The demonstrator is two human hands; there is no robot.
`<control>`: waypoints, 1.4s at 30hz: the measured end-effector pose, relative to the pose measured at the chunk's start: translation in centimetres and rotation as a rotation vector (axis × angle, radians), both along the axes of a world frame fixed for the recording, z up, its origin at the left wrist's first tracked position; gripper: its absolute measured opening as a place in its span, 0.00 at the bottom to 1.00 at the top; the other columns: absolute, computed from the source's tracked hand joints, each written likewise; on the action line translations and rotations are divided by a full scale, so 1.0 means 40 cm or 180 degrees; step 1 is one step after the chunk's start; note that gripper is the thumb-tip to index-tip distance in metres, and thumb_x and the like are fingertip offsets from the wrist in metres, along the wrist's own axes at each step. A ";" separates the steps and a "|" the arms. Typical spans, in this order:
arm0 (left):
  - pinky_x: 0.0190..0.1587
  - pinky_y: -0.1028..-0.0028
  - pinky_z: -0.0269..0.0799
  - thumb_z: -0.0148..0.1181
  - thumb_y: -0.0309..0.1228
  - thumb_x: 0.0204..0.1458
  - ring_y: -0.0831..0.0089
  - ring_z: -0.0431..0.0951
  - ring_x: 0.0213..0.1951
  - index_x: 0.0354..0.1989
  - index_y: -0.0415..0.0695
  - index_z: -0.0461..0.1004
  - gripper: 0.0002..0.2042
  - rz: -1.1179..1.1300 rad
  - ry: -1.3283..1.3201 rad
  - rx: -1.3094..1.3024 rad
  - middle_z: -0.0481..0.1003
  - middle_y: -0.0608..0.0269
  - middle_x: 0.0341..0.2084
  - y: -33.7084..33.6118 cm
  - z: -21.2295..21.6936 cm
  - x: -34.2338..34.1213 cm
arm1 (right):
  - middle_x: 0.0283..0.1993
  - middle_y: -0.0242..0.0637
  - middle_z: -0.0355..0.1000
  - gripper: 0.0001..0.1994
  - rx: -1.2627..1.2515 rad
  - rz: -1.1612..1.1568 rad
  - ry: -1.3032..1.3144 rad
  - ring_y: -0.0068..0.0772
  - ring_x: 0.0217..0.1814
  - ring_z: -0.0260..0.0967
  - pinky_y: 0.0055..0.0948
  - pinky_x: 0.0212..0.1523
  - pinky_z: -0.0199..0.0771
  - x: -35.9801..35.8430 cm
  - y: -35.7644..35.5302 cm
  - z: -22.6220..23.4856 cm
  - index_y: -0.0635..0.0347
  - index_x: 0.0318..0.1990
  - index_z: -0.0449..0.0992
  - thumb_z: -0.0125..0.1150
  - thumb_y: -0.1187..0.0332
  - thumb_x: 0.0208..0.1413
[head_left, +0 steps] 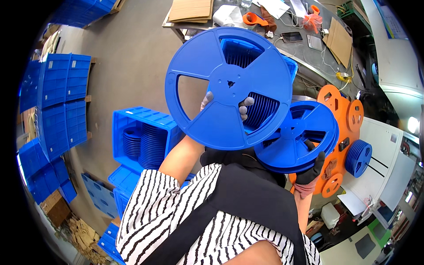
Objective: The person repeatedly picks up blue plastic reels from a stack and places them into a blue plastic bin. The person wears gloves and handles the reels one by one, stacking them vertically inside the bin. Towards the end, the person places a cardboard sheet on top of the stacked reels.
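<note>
Dark table (pixel 297 49): carries brown cardboard (pixel 191 9) at its left end, more sheets (pixel 339 42) at its right; between, holds white wrapping (pixel 228 16), an orange tape dispenser (pixel 255 19), papers (pixel 276 8), a phone (pixel 292 37) and a small flat device (pixel 314 42).

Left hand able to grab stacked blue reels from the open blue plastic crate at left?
Probably not: the left hand holds a large blue plastic reel, though the open crate leaves the stacked reels exposed.

grey worktop (pixel 295 50) | cardboard sheets (pixel 190 9), left end | orange tape dispenser (pixel 260 21) | phone (pixel 292 37) | white container (pixel 330 215), lower right
</note>
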State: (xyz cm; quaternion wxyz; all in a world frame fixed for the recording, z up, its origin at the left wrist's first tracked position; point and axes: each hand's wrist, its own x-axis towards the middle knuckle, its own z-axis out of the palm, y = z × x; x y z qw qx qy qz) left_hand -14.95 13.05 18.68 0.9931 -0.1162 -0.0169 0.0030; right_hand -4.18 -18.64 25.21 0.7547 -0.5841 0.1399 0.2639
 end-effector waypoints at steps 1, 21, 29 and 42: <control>0.54 0.58 0.76 0.60 0.51 0.54 0.52 0.74 0.52 0.67 0.35 0.50 0.42 0.0044 0.0050 0.0015 0.61 0.37 0.58 0.003 -0.002 0.003 | 0.58 0.54 0.66 0.35 -0.0084 0.0009 -0.0021 0.46 0.59 0.66 0.42 0.60 0.68 0.006 0.007 0.001 0.73 0.57 0.68 0.49 0.43 0.60; 0.49 0.64 0.79 0.60 0.42 0.54 0.60 0.80 0.41 0.59 0.35 0.64 0.29 0.0113 0.3058 0.1515 0.77 0.48 0.41 0.074 -0.425 -0.005 | 0.56 0.50 0.68 0.33 -0.0678 0.0635 0.0537 0.43 0.58 0.66 0.40 0.61 0.67 0.110 0.013 -0.128 0.69 0.55 0.71 0.46 0.42 0.62; 0.34 0.75 0.76 0.65 0.46 0.49 0.73 0.76 0.28 0.44 0.45 0.71 0.21 -0.0237 0.3651 0.2041 0.74 0.62 0.29 0.139 -0.667 0.027 | 0.58 0.47 0.69 0.28 -0.1062 0.0962 0.0226 0.40 0.60 0.64 0.40 0.63 0.61 0.126 -0.034 -0.178 0.68 0.55 0.71 0.42 0.48 0.66; 0.50 0.63 0.72 0.57 0.57 0.52 0.60 0.76 0.43 0.52 0.46 0.72 0.29 -0.0766 0.3714 0.2072 0.76 0.53 0.43 0.278 -0.923 0.129 | 0.56 0.51 0.68 0.21 -0.0940 0.0787 0.0542 0.45 0.59 0.66 0.42 0.58 0.69 0.113 -0.029 -0.222 0.67 0.52 0.71 0.44 0.59 0.61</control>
